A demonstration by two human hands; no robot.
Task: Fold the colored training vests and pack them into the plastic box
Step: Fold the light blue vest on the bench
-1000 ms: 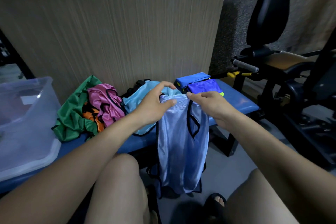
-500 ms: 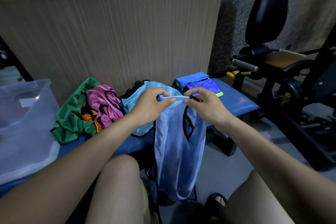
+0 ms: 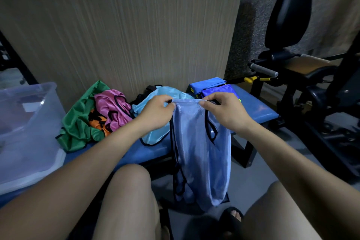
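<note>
Both hands pinch the top edge of the pale blue vest [image 3: 200, 142], which hangs straight down from the grip.

Taking the blue bench [image 3: 259, 111] as landmark and reading left to right: the plastic box [image 3: 29, 132] sits on its left end, well apart from the hands; next a loose heap of the green vest [image 3: 78, 122], orange vest [image 3: 97, 122] and pink vest [image 3: 113, 107]; then the light blue vest [image 3: 155, 132] lying on the seat. The left hand [image 3: 155, 113] and right hand [image 3: 224, 111] hover over the bench's front edge, fingers curled, thumb and fingertips nipping the edge taut between them. The vest's long axis runs vertically, dropping past the bench front between the knees toward the floor. Folded blue vests [image 3: 212, 87] rest on the bench just behind the right hand. The left hand is nearer the box, so packing would likely travel that way.
</note>
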